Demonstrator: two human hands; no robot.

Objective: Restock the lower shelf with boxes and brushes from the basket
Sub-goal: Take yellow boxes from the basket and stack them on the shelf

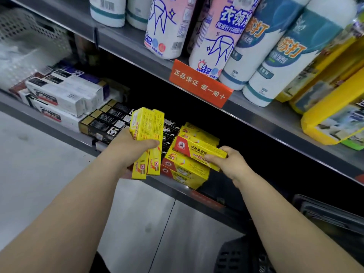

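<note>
My left hand grips two yellow boxes held upright, side by side, in front of the lower shelf. My right hand holds the end of one long yellow-and-red box, which lies on top of a stack of like yellow boxes on that shelf. A dark basket shows at the bottom, partly hidden by my right forearm; its contents are not visible. No brushes can be made out.
Black boxes and white boxes fill the lower shelf to the left. The upper shelf carries white bottles, yellow packs and an orange sign. A white mesh basket sits far left. Dark trays lie at lower right.
</note>
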